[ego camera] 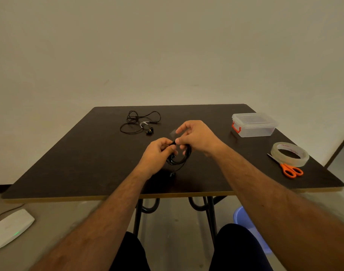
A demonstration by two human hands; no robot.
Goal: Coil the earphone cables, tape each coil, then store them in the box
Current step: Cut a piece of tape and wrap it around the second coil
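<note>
A coiled black earphone cable (180, 159) hangs just above the middle of the dark table (89, 153), one end trailing onto the top. My left hand (157, 151) pinches the coil at its top. My right hand (196, 136) holds the coil from the right, with a small clear tape piece (173, 133) between its fingertips above the coil. A second black earphone cable (139, 122) lies loose and uncoiled at the back left. The clear plastic box (254, 124) with red latches stands shut at the back right.
A clear tape roll (290, 154) lies at the right, with orange-handled scissors (290, 169) partly under and in front of it. On the floor are a white device (10, 227) at the left and a blue tub (249, 231) under the table.
</note>
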